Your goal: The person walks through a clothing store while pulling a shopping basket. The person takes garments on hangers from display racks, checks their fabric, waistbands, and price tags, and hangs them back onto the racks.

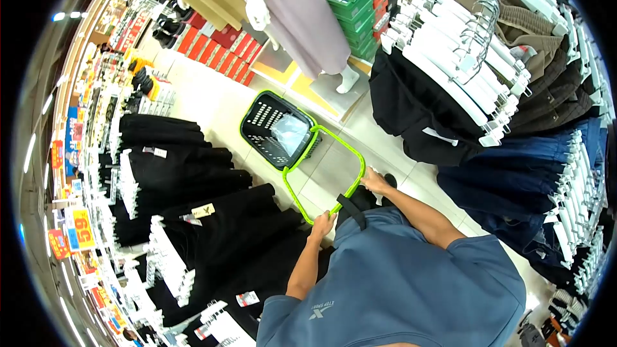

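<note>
Both my hands are on the bright green handle [352, 149] of a black shopping basket [262, 127]. My left hand [323, 223] is wrapped round the handle's near left corner. Further right, my right hand [374, 180] closes on the near right part of the same bar. The basket sits low in front of me on the floor, with a green rim and perforated sides. Inside it lies a pale bluish-white item [292, 133], perhaps plastic-wrapped; its kind cannot be made out.
Black trousers [212, 238] hang on white hangers along my left. On my right stand racks of black garments [411, 99] and dark blue jeans [495, 170]. Ahead are a mannequin in a lilac skirt [312, 16], green shoe boxes [350, 9] and red boxes [215, 54]. Tiled floor [212, 106] runs between.
</note>
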A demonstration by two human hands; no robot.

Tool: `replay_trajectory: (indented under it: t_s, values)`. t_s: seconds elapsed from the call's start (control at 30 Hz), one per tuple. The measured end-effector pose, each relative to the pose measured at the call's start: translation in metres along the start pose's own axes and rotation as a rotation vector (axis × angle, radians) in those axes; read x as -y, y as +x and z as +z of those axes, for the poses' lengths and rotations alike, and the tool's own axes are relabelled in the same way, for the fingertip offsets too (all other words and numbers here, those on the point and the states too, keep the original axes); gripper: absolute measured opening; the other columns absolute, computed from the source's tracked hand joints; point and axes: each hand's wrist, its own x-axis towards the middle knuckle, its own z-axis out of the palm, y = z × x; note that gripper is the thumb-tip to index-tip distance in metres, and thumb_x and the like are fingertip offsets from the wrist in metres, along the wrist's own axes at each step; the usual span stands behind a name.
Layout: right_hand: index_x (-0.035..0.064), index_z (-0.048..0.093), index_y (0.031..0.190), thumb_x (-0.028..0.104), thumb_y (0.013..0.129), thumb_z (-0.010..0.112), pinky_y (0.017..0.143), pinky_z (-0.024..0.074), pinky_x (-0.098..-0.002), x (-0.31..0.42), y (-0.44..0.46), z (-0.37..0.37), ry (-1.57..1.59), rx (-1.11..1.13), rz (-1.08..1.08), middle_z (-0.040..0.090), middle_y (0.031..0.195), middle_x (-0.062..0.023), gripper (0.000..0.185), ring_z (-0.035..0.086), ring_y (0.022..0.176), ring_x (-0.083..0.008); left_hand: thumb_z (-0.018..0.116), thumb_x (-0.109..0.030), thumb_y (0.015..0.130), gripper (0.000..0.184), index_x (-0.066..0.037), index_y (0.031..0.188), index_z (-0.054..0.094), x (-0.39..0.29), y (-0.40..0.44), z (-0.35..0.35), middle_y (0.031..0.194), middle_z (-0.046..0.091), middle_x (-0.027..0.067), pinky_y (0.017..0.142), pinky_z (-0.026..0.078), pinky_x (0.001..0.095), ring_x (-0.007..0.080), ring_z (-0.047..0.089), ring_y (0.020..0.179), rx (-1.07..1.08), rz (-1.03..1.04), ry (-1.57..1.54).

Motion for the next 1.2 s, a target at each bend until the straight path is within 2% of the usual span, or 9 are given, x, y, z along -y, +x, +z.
replay_trajectory:
  t_s: [0.13, 0.4, 0.53, 0.67, 0.7, 0.87, 1.0, 1.07, 1.2]
  values:
    - [0.0000, 0.052, 0.117, 0.019, 0.084, 0.053, 0.054, 0.0498, -0.0331, -0.039, 0.027, 0.001, 0.313, -0.006, 0.106, 0.064, 0.078, -0.0097, 0.039, 0.061, 0.061, -0.0186, 0.048, -0.035, 0.092, 0.038, 0.002, 0.094, 0.052, 0.035, 0.036, -0.002, 0.080, 0.060, 0.0306, 0.073, 0.044, 0.0548, 0.0486, 0.057, 0.081, 0.061, 0.063, 0.119]
    - [0.0015, 0.063, 0.087, 0.007, 0.082, 0.045, 0.046, 0.0522, -0.0305, -0.118, -0.020, -0.045, 0.582, -0.647, 0.565, 0.064, 0.072, -0.0125, 0.019, 0.061, 0.052, -0.0203, 0.048, -0.039, 0.091, 0.041, 0.001, 0.095, 0.056, 0.105, 0.111, -0.023, 0.084, 0.061, 0.0301, 0.075, 0.045, 0.0544, 0.0483, 0.058, 0.084, 0.320, 0.261, 0.215]
    - [0.0007, 0.064, 0.078, 0.010, 0.081, 0.046, 0.044, 0.0523, -0.0311, -0.124, -0.077, -0.020, 0.491, -0.672, 0.752, 0.064, 0.071, -0.0134, 0.021, 0.062, 0.053, -0.0206, 0.050, -0.042, 0.087, 0.049, 0.003, 0.104, 0.057, 0.123, 0.142, -0.022, 0.097, 0.061, 0.0297, 0.083, 0.046, 0.0499, 0.0462, 0.057, 0.097, 0.544, 0.179, 0.156]
    - [0.0053, 0.069, 0.080, 0.016, 0.077, 0.049, 0.064, 0.0545, -0.0369, -0.118, -0.093, 0.022, 0.344, -0.681, 0.722, 0.067, 0.078, -0.0148, 0.023, 0.066, 0.067, -0.0262, 0.055, -0.044, 0.081, 0.056, 0.007, 0.105, 0.055, 0.147, 0.160, 0.007, 0.101, 0.061, 0.0301, 0.079, 0.048, 0.0453, 0.0431, 0.059, 0.099, 0.642, 0.104, 0.025]
    - [0.0089, 0.070, 0.080, 0.021, 0.076, 0.051, 0.080, 0.0509, -0.0382, -0.121, -0.090, 0.035, 0.224, -0.697, 0.674, 0.067, 0.090, -0.0142, 0.023, 0.065, 0.085, -0.0306, 0.056, -0.042, 0.081, 0.054, 0.008, 0.101, 0.056, 0.182, 0.183, 0.043, 0.098, 0.062, 0.0294, 0.075, 0.048, 0.0447, 0.0391, 0.061, 0.095, 0.723, 0.178, -0.020]
    - [0.0119, 0.070, 0.083, 0.022, 0.078, 0.051, 0.086, 0.0485, -0.0386, -0.084, -0.085, 0.067, 0.029, -0.655, 0.622, 0.065, 0.103, -0.0127, 0.022, 0.060, 0.097, -0.0332, 0.061, -0.034, 0.078, 0.043, 0.010, 0.079, 0.064, 0.182, 0.213, 0.055, 0.078, 0.065, 0.0243, 0.061, 0.046, 0.0417, 0.0238, 0.060, 0.076, 0.963, 0.349, -0.022]
    - [0.0116, 0.070, 0.086, 0.022, 0.079, 0.051, 0.085, 0.0489, -0.0372, -0.066, -0.084, 0.048, 0.181, -0.792, 0.540, 0.065, 0.102, -0.0126, 0.023, 0.060, 0.098, -0.0330, 0.065, -0.030, 0.075, 0.039, 0.009, 0.075, 0.065, 0.170, 0.217, 0.052, 0.074, 0.066, 0.0201, 0.062, 0.046, 0.0420, 0.0230, 0.061, 0.073, 0.970, 0.366, -0.202]
    - [0.0046, 0.066, 0.092, 0.009, 0.079, 0.053, 0.067, 0.0490, -0.0313, -0.079, -0.073, 0.039, 0.548, -0.885, 0.518, 0.065, 0.082, -0.0083, 0.019, 0.061, 0.077, -0.0195, 0.060, -0.027, 0.076, 0.036, 0.009, 0.077, 0.066, 0.157, 0.223, 0.052, 0.075, 0.066, 0.0212, 0.063, 0.046, 0.0427, 0.0255, 0.063, 0.072, 0.808, 0.378, -0.172]
    - [0.0040, 0.059, 0.102, 0.002, 0.083, 0.041, 0.065, 0.0502, -0.0307, -0.063, -0.082, -0.004, 1.087, -0.980, 0.359, 0.062, 0.087, -0.0072, 0.026, 0.059, 0.076, -0.0171, 0.049, -0.024, 0.080, 0.035, 0.006, 0.081, 0.068, 0.090, 0.232, 0.039, 0.072, 0.065, 0.0190, 0.065, 0.048, 0.0380, 0.0274, 0.065, 0.072, 0.511, 0.200, -0.133]
